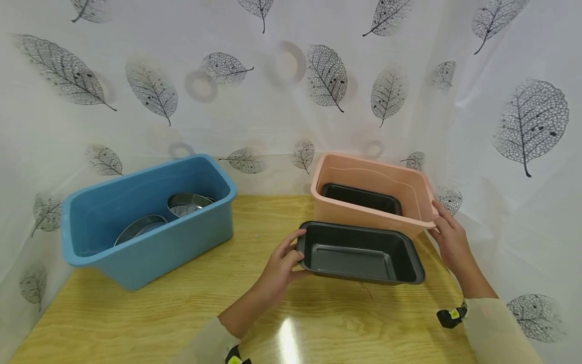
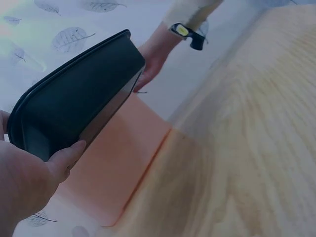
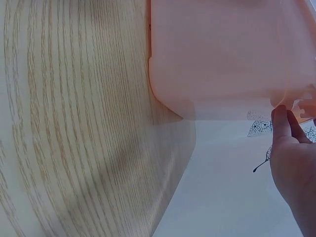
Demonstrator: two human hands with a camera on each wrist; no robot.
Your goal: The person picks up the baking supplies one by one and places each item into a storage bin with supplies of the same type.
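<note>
A dark rectangular loaf pan (image 1: 350, 260) is held up in front of the pink bin (image 1: 373, 174), above the table. My left hand (image 1: 278, 273) grips the pan's left end, with the thumb against its outside in the left wrist view. At the bin's right front corner, my right hand (image 1: 454, 247) pinches the rim. The right wrist view shows the fingers of that hand (image 3: 296, 153) at the bin's edge. Another dark pan (image 1: 361, 198) lies inside the pink bin, its lower part hidden by the front wall.
On the left of the wooden table (image 1: 182, 308) stands a blue bin (image 1: 173, 247). Round metal tins (image 1: 185, 201) lie in it, partly hidden by its wall. A white leaf-print sheet (image 1: 282, 116) hangs behind and along the sides.
</note>
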